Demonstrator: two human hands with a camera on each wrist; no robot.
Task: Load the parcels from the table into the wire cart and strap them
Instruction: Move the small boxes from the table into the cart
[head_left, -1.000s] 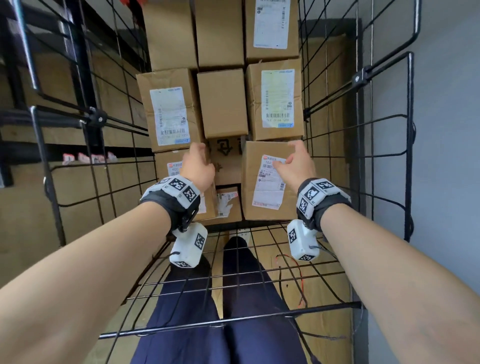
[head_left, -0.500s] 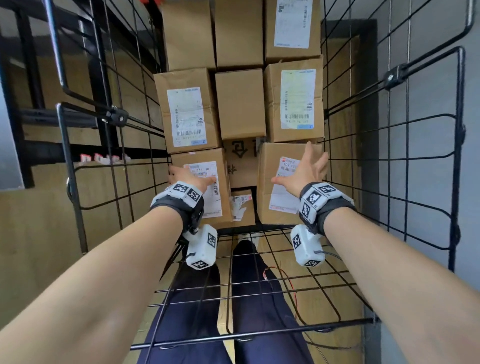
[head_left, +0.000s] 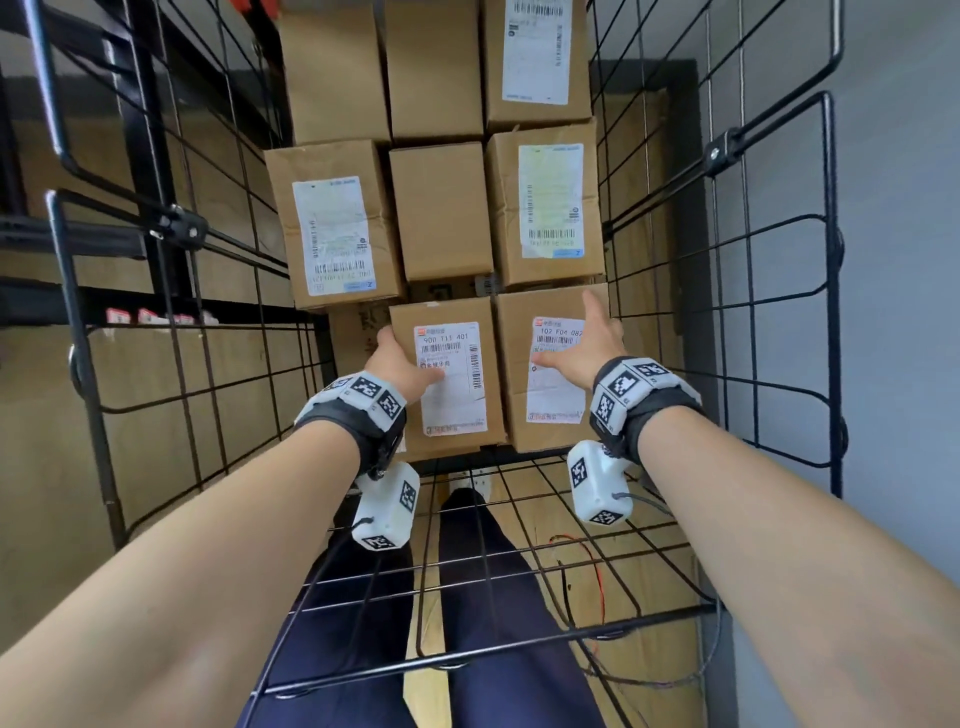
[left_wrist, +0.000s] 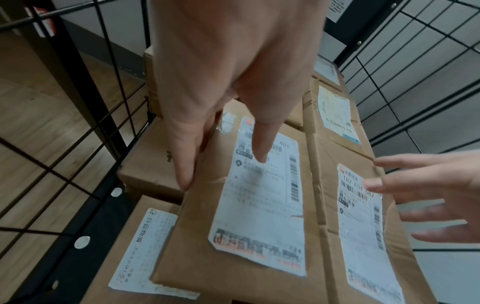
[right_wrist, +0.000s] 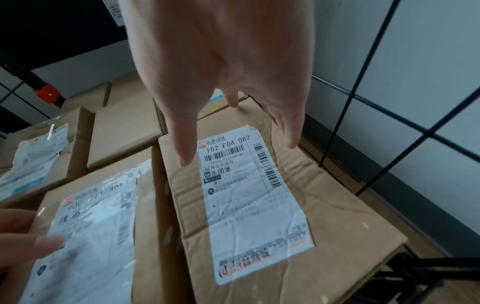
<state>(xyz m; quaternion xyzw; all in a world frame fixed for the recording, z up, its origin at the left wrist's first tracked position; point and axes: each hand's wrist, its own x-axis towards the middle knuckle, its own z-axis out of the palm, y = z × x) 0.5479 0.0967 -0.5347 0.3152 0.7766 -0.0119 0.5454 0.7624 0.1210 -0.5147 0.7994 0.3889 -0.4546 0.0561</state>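
Cardboard parcel (left_wrist: 249, 205) gripped by left hand (left_wrist: 228, 67), right hand (right_wrist: 221, 57) splayed (wrist view), wire cart (head_left: 779, 291)

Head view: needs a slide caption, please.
Left hand grips a labelled parcel in the wire cart; right hand open over its neighbour.

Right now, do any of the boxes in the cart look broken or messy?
A little. The box under the right hand is creased and dented, and its label is wrinkled with a torn top corner. The label on the box the left hand grips has ragged bottom edges. Nothing is spilled.
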